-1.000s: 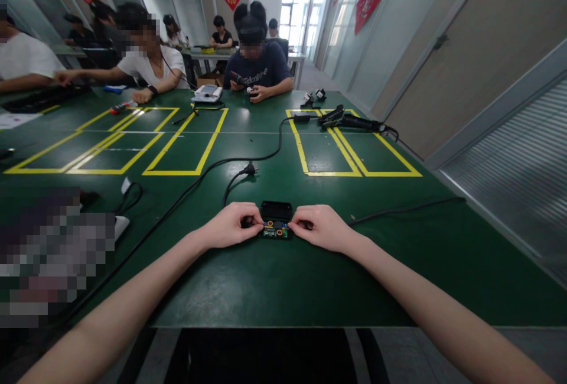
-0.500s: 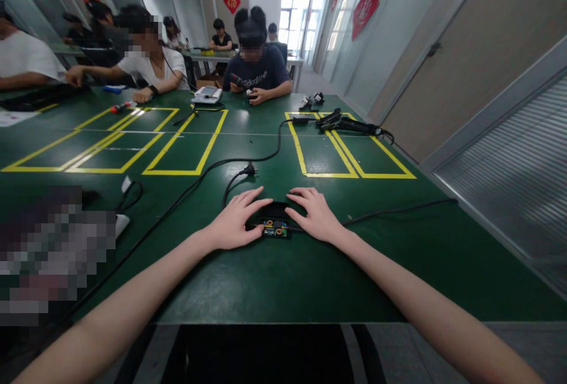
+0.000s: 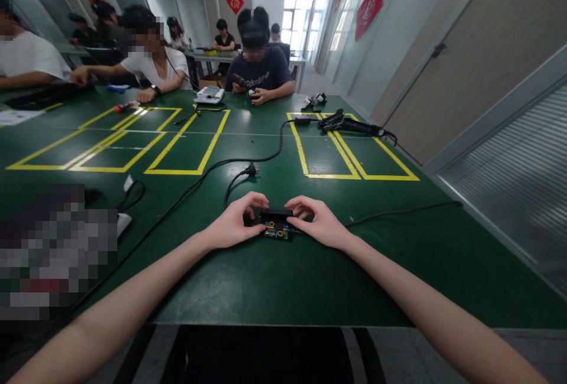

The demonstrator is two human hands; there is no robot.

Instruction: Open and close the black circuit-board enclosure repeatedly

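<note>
head cam: i've got both bare hands at a small black case (image 3: 289,237) on the near-mid part of the green table (image 3: 248,289), approx. between my two hands. the circuit board (image 3: 278,233) sits in it, facing up, w/ round copper coils (image 3: 280,234) on top & a few thin coloured wires. the black lid (image 3: 276,214) is at the far edge of the board, so the board's parts show on the near side.

l. hand (image 3: 233,222): curved in a wide c, thumb tip at the l. end of the board, fingers by the lid's l. end. can't tell if it's gripping. r. hand (image 3: 321,223): thumb & fingers closed round the lid's r. end.

black cord (image 3: 407,211) runs off to the r. from behind the r. hand. two-pin plug (image 3: 251,169) lies beyond the l. hand, its short lead curving back toward that hand. long cable (image 3: 212,166) crosses the table from lower l. up to a small black box (image 3: 302,120), nr. the black clamp-like tool (image 3: 354,126). yellow tape (image 3: 201,165) marks out boxes on both sides. white plugs (image 3: 308,102) are just past the tool.

far side: person in dark tee (image 3: 260,71) has both hands on small items; white device (image 3: 209,95) sits on the table to the l. of them. person in white top (image 3: 172,65) is further l., w/ a red-handled tool (image 3: 124,107) on the table nr. their hand. near-l. stuff is pixelated, can't id it.
</note>
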